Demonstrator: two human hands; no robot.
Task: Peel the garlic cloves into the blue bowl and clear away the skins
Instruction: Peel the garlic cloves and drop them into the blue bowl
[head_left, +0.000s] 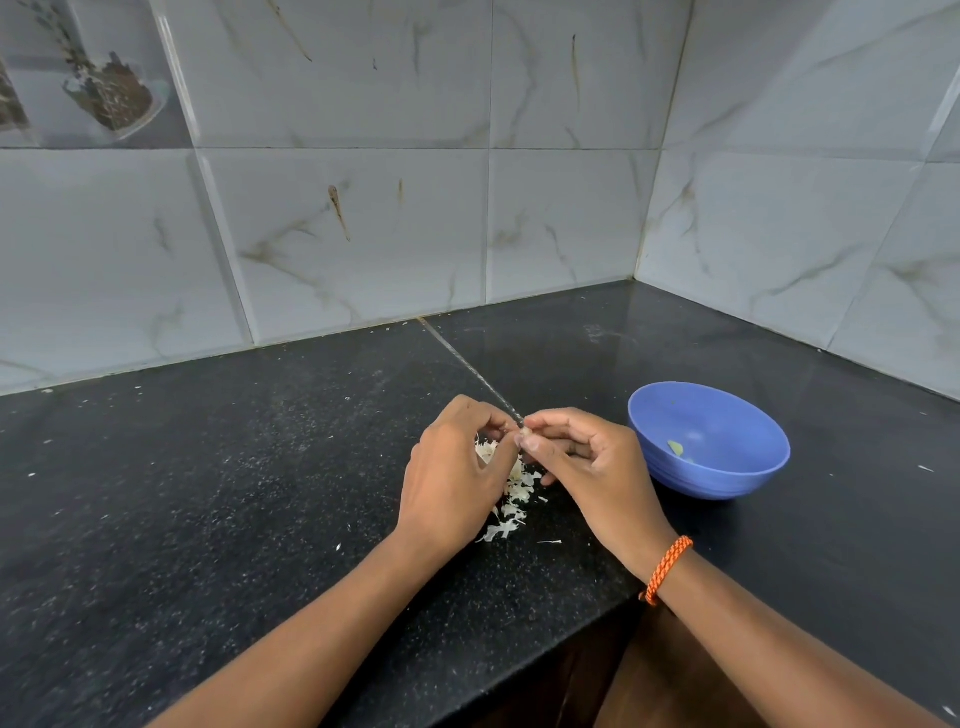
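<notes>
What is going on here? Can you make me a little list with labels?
place: black stone counter in a tiled corner
left hand: fingers curled, pinching a small garlic clove
right hand: fingers pinching the same clove from the other side
skins: pile of white garlic skins on the counter under the hands
blue bowl: right of the hands, apart from them, upright; one pale peeled piece inside
wrist: orange braided band on the right wrist

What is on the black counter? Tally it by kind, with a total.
Round blue plastic bowl: 1
Pile of white garlic skins: 1
Garlic clove pinched between both hands: 1
Total: 3
</notes>
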